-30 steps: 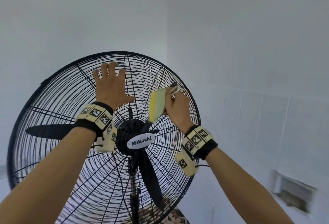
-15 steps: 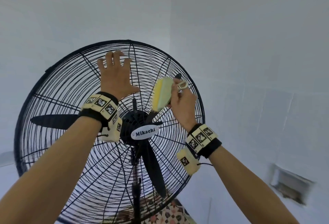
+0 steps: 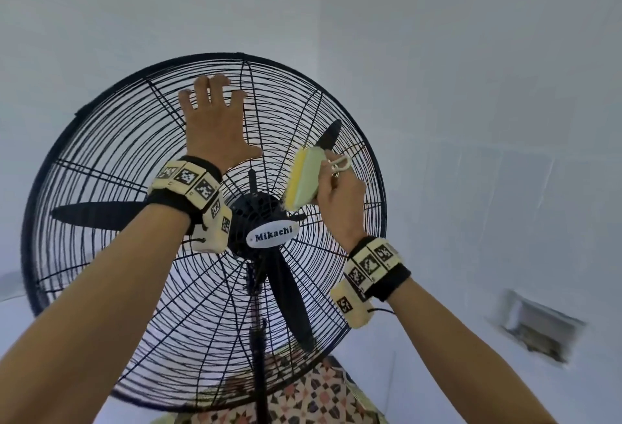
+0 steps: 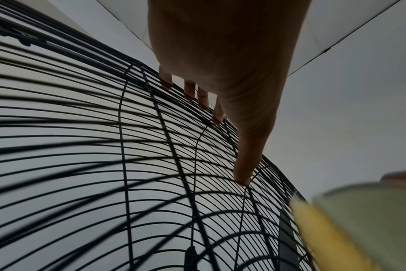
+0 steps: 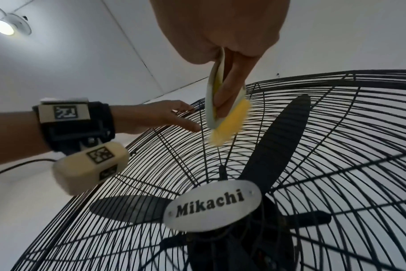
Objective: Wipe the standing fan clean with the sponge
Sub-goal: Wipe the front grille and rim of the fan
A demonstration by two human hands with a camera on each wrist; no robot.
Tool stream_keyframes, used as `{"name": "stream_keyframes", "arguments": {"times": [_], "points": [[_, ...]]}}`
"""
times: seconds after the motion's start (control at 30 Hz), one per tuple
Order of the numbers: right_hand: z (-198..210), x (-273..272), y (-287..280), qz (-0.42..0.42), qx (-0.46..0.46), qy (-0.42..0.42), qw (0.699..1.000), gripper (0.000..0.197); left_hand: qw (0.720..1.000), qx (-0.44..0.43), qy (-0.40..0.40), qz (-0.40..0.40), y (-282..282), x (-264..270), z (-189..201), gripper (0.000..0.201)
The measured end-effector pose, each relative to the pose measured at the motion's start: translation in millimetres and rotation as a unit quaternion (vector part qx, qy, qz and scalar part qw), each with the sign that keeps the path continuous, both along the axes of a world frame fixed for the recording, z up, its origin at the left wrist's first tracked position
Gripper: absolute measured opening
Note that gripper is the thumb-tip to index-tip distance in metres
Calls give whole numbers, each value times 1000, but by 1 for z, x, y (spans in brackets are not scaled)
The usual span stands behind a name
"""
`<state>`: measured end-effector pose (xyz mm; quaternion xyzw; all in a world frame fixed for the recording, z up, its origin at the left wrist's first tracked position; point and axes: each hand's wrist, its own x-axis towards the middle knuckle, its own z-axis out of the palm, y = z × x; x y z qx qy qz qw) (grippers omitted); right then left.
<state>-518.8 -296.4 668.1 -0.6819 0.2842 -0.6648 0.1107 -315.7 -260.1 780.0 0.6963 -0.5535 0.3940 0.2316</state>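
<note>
A black standing fan (image 3: 101, 154) with a round wire grille (image 4: 104, 165) and a white Mikachi badge (image 3: 272, 237) fills the head view. My left hand (image 3: 215, 120) lies flat with straight fingers (image 4: 190, 91) on the upper part of the grille (image 5: 336, 146). My right hand (image 3: 340, 194) grips a yellow and pale green sponge (image 3: 303, 179) with a white loop handle. The sponge (image 5: 227, 117) is held on edge against the wires just above and right of the hub. In the left wrist view the sponge (image 4: 359, 229) is blurred at the lower right.
White walls meet in a corner behind the fan. A recessed wall box (image 3: 538, 329) sits low on the right wall. Patterned floor tiles (image 3: 319, 396) show below the fan, beside its black pole (image 3: 259, 356). A ceiling lamp (image 5: 2, 27) is lit.
The view has tilted, so the fan sits lower in the frame. My left hand has stayed flat on the upper grille. The sponge has slid down the wires toward the hub.
</note>
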Motion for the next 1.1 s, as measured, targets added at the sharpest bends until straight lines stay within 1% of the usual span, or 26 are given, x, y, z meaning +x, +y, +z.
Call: {"name": "stream_keyframes", "arguments": {"times": [0.07, 0.13, 0.2, 0.3, 0.33, 0.4, 0.5, 0.57, 0.7, 0.77, 0.87, 0.93, 1.03, 1.1], "points": [[-15, 4, 12, 16, 1, 35, 999, 28, 1000, 1, 2, 3, 0, 3, 0, 106], [-24, 3, 21, 35, 18, 70, 997, 27, 1000, 1, 4, 4, 0, 6, 1, 106], [-18, -3, 22, 23, 15, 55, 998, 22, 1000, 1, 3, -1, 0, 7, 1, 107], [-8, -9, 12, 12, 10, -4, 1000, 18, 1000, 4, 5, -3, 0, 3, 1, 107], [-10, -8, 11, 13, 13, -1, 1000, 20, 1000, 5, 6, -2, 0, 1, 1, 107], [-26, -3, 15, 22, 11, 35, 999, 28, 1000, 5, 9, -1, 0, 1, 1, 106], [-44, -2, 30, 68, 35, 87, 993, 28, 1000, 5, 13, 2, 0, 6, 1, 106], [-42, -5, 34, 69, 27, 80, 994, 24, 1000, 5, 12, -3, -1, 7, 1, 107], [-27, -4, 28, 40, 11, 32, 999, 21, 1000, -3, 12, -11, -1, 2, -2, 105], [-34, 0, 31, 45, 15, 49, 998, 22, 1000, -2, 11, -6, -1, 1, 0, 105], [-50, 1, 45, 90, 31, 98, 991, 26, 1000, 4, 17, -4, -1, 5, 1, 107], [-46, -4, 45, 85, 33, 89, 992, 26, 1000, 2, 16, -7, -2, 6, 1, 107], [-34, -7, 34, 51, 21, 38, 998, 24, 1000, 1, 14, -8, -1, 2, 0, 104], [-41, -3, 34, 67, 27, 57, 996, 26, 1000, 7, 15, 0, -1, 0, 2, 105]]}}
